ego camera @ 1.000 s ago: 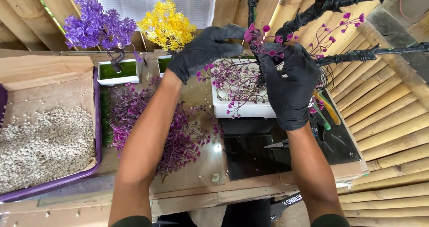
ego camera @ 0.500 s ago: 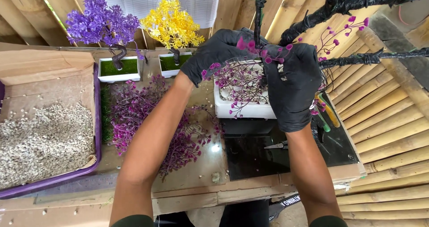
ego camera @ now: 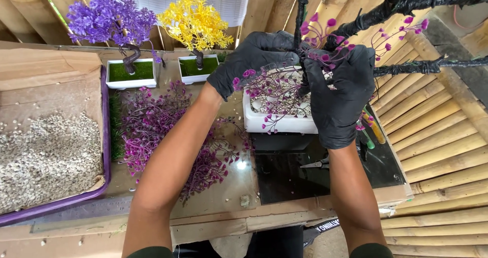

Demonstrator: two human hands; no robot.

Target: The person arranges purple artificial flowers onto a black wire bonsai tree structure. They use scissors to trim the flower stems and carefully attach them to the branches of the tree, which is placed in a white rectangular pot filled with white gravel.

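Note:
Both my hands wear black gloves. My left hand (ego camera: 256, 57) and my right hand (ego camera: 339, 93) close around the black wrapped trunk (ego camera: 303, 14) of an artificial tree and a magenta flower sprig (ego camera: 277, 88) pressed against it. The trunk stands in a white rectangular pot (ego camera: 279, 123) with pale pebbles inside. Black branches (ego camera: 406, 4) spread to the upper right, with a few pink buds on them.
A heap of loose magenta sprigs (ego camera: 162, 131) lies on the table left of my arm. Behind stand a finished purple tree (ego camera: 109, 19) and a yellow tree (ego camera: 195, 22) in white pots. A purple-rimmed tray of white gravel (ego camera: 46, 156) sits at left. Scissors (ego camera: 317, 163) lie on the dark glass.
The view has tilted down slightly. Both hands have stayed on the trunk, shifting their grip a little around the sprig.

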